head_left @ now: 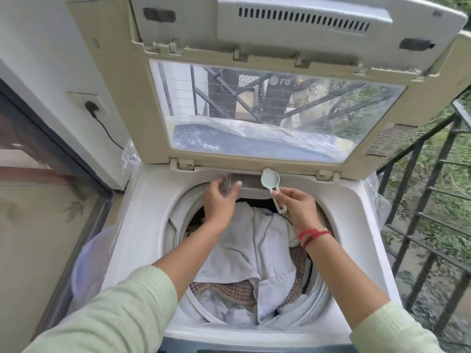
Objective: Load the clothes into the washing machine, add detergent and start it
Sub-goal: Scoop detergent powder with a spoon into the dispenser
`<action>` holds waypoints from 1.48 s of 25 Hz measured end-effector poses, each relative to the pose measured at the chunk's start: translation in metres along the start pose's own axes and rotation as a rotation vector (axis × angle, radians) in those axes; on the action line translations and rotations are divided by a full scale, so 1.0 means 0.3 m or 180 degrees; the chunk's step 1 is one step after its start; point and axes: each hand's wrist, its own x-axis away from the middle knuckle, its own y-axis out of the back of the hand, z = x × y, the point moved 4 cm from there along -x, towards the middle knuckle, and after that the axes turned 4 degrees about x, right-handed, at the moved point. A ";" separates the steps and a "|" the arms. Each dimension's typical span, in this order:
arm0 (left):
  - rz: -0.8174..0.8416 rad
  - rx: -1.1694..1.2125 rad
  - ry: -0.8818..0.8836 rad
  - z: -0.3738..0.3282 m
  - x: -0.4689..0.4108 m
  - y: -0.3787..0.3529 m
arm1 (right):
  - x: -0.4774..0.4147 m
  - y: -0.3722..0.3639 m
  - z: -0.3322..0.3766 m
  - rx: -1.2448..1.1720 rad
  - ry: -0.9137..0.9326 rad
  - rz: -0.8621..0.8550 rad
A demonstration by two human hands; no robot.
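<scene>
The washing machine point(142, 225) carries everything here. Its lid point(254, 93) stands open and upright at the back. Inside the drum point(178, 225) lie clothes: a white towel point(244, 240) on top, a checked cloth point(229, 289) under it.

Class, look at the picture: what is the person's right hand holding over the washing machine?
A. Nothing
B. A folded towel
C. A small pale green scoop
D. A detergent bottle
C: the right hand pinches the handle of a pale green scoop, its bowl raised by the detergent drawer.
</scene>
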 end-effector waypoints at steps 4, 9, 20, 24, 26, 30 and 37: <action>0.0092 0.1768 0.2120 0.054 0.024 -0.081 | -0.010 0.006 -0.006 -0.0033 -0.0031 0.0035; 0.0041 0.2952 0.2237 0.028 0.037 -0.113 | -0.009 0.017 0.003 0.0028 0.0102 0.0038; 0.0005 0.3184 0.2231 0.047 0.092 -0.107 | -0.014 0.009 0.071 0.1546 0.1562 -0.0098; -0.0002 0.3193 0.2229 0.051 0.096 -0.114 | 0.000 -0.013 0.096 0.2550 0.2519 -0.0372; 0.0017 0.3185 0.2224 0.054 0.096 -0.113 | 0.002 -0.021 0.099 0.2944 0.2928 -0.0559; 0.0051 0.3130 0.2214 0.066 0.090 -0.111 | 0.015 -0.020 0.104 0.3302 0.3576 -0.0942; 0.0097 0.3025 0.2196 0.066 0.092 -0.107 | 0.086 -0.027 0.156 0.3734 0.4842 -0.1472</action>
